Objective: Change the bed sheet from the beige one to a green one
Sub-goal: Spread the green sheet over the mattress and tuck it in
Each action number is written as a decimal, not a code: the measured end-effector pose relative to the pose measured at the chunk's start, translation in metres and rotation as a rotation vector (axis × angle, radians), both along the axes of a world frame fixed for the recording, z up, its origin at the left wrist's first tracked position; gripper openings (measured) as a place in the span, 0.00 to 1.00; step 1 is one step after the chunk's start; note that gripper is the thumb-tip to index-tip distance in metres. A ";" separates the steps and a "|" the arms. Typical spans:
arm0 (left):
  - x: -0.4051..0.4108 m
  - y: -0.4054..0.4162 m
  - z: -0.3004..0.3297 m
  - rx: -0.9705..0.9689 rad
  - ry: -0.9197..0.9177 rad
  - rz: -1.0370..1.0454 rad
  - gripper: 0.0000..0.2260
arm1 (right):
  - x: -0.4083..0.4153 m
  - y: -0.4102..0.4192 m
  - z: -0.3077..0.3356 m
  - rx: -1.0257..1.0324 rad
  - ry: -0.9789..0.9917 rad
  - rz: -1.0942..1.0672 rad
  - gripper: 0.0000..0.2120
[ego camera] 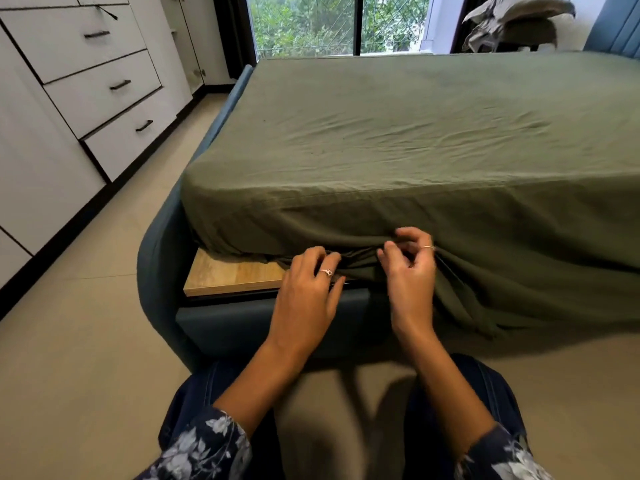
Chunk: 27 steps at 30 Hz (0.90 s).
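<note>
Bed (162, 271): blue upholstered frame, seen from its foot end; a bare strip of wooden base (235, 277) showed at the near left corner, under the mattress edge.

Green sheet (398, 133): spread over the whole visible mattress top, lightly creased. It was drawn down over the near left corner and appeared tucked there. Along the foot edge to the right it hung loose, draping over the frame toward the floor, untucked.

Drawers (100, 88): white unit with dark handles along the left wall, well apart from the bed.

Beige sheet (512, 19): a crumpled pale cloth heaped on a piece of furniture beyond the far right of the bed; judged to be the removed sheet, though this could not be confirmed.

Left hand (308, 289): palm down at the foot edge, fingers curled into a bunched fold of the green sheet at the line where mattress met base; a ring showed on one finger.

Right hand (412, 268): just beside the left, fingers bent and pinching the same gathered fold from the right; a ring here too.

Progress, as a judgement: late stage. The old sheet was off and the green one on and roughly smoothed. Remaining: tuck the foot edge now in hand, then the loose drape to the right. The far edges and corners lay out of clear view, so their state could not be told.
</note>
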<state>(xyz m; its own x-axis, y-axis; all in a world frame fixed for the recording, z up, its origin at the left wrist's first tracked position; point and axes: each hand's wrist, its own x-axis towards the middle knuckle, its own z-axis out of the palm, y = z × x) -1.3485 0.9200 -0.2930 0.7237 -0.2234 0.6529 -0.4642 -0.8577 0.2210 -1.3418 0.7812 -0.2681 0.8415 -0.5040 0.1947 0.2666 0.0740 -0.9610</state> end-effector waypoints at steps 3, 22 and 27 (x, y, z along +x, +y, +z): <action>0.008 0.018 -0.013 0.229 -0.042 -0.093 0.18 | -0.007 -0.012 -0.034 -0.673 -0.130 0.078 0.12; 0.059 -0.006 0.003 0.446 0.377 -0.017 0.30 | 0.050 -0.018 -0.015 -1.525 0.363 0.318 0.28; 0.059 0.008 0.002 0.459 0.312 -0.120 0.29 | 0.036 -0.050 -0.008 -1.453 0.113 0.542 0.19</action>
